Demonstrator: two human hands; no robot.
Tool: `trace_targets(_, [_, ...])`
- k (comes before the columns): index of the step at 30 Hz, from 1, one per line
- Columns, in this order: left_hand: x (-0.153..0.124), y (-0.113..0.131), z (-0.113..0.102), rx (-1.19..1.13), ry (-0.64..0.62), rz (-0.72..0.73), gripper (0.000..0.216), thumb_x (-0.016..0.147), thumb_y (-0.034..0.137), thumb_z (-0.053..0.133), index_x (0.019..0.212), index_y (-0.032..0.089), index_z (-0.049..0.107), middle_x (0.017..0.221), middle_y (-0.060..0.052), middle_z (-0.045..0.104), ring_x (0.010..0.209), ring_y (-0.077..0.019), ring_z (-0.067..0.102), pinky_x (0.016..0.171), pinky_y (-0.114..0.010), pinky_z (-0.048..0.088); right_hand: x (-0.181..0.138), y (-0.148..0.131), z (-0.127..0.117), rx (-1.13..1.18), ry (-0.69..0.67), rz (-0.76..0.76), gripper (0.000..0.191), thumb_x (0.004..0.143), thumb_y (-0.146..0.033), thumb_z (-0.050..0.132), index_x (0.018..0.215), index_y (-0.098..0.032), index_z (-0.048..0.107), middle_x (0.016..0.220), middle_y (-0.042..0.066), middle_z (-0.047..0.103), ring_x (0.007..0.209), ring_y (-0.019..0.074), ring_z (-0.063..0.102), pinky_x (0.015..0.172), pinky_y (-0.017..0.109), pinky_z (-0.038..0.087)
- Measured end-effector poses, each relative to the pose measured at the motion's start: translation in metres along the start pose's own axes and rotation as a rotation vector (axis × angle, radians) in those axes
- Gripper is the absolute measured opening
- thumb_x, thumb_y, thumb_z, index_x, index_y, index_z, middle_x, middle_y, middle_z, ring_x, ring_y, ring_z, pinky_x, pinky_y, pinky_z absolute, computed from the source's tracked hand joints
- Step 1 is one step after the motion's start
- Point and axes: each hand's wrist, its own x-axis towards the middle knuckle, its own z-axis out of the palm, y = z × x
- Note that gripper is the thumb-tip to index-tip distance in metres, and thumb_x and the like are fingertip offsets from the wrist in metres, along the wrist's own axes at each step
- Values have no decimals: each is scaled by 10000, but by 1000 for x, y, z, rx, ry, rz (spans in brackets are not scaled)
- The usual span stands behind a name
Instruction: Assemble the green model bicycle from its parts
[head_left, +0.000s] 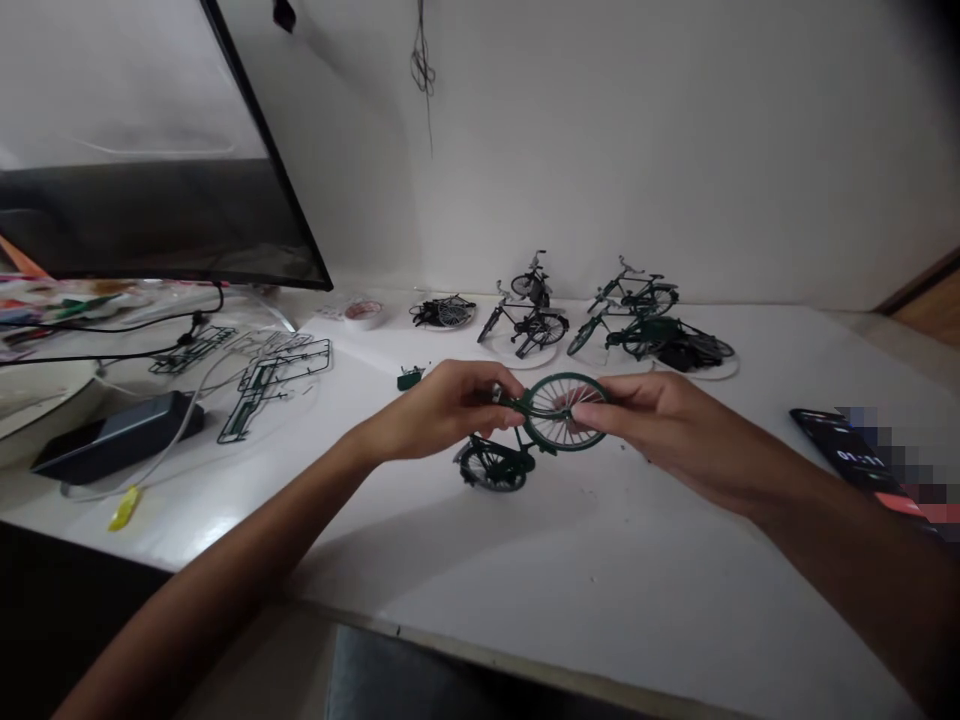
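A small green model bicycle (525, 440) is held up above the white table between my two hands. My left hand (457, 405) pinches it at the frame's front end, thumb and fingers closed. The front wheel (564, 412), green with pale spokes, faces me. My right hand (637, 410) grips this wheel at its right side, the thumb lying over the spokes near the hub. Lower and to the left hangs the dark rear wheel (491, 467). Part of the frame is hidden behind my left fingers.
Several model bicycles (525, 325) stand along the wall. Green part frames (274, 380), a tape roll (364, 315) and a small green piece (409, 377) lie left. A dark box (112, 440), cables and a yellow piece (124, 508) are farther left, below a monitor (150, 220). A phone (862, 460) lies right.
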Motion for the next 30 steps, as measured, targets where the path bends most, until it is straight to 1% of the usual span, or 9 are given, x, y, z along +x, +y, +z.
trace_targets(3, [12, 3, -11, 161, -141, -97, 219, 897, 303, 645, 1026, 127, 653, 726, -6, 592, 604, -84, 538, 515, -187, 422, 9, 16, -7, 23, -70, 82, 293, 846, -460, 697, 943, -194, 773, 916, 40, 733, 871, 183, 628, 849, 320, 462])
trace_targets(6, [28, -1, -13, 245, -231, -183, 236, 882, 296, 640, 1043, 123, 651, 672, 6, 574, 550, -92, 546, 498, -203, 430, 16, 34, -9, 49, -132, 106, 334, 819, -470, 715, 948, -166, 770, 950, 69, 739, 900, 201, 633, 865, 339, 468])
trace_targets(9, [40, -12, -11, 282, -264, -208, 255, 860, 282, 654, 1063, 127, 659, 711, -14, 618, 571, -101, 570, 521, -216, 455, 20, 47, -5, 5, -100, 71, 332, 821, -455, 706, 884, -133, 757, 872, 76, 736, 836, 194, 637, 814, 332, 477])
trace_targets(12, [46, -24, -6, 305, -283, -228, 330, 834, 306, 690, 1108, 126, 655, 794, -48, 676, 596, -115, 612, 537, -230, 488, 19, 57, 2, 26, -103, 86, 344, 785, -440, 735, 936, -132, 725, 867, 67, 730, 801, 191, 648, 745, 320, 503])
trace_targets(14, [47, -30, -6, 324, -268, -217, 337, 846, 327, 682, 1113, 124, 653, 869, -72, 708, 681, -136, 663, 606, -246, 524, 17, 62, 7, 49, -94, 106, 348, 760, -439, 751, 932, -140, 708, 817, 45, 710, 751, 182, 647, 688, 311, 517])
trace_targets(18, [45, -36, -24, 392, -179, -153, 240, 887, 330, 641, 1049, 160, 694, 1035, -76, 726, 933, -159, 676, 791, -259, 528, 13, 71, 12, 63, -91, 93, 288, 780, -430, 727, 834, -151, 677, 731, 12, 667, 663, 146, 612, 620, 284, 510])
trace_targets(21, [39, -41, -55, 430, -69, -160, 307, 913, 377, 603, 1097, 144, 683, 993, -93, 734, 882, -163, 690, 746, -262, 539, 13, 74, 12, 72, -95, 80, 262, 797, -410, 718, 856, -159, 673, 765, 8, 665, 689, 136, 606, 621, 265, 509])
trace_targets(26, [21, -66, -105, 473, 128, -171, 330, 921, 374, 565, 1072, 99, 665, 996, -130, 728, 837, -164, 705, 716, -264, 569, 12, 77, 9, 129, -105, 125, 410, 788, -390, 740, 1122, -167, 660, 896, 34, 699, 799, 166, 638, 698, 293, 536])
trace_targets(30, [4, -98, -122, 549, 359, -159, 344, 946, 378, 495, 1018, 72, 636, 921, -136, 710, 769, -148, 675, 725, -282, 563, 9, 72, 2, 83, -231, 128, 314, 840, -402, 704, 1015, -141, 707, 844, 37, 696, 772, 157, 620, 718, 283, 499])
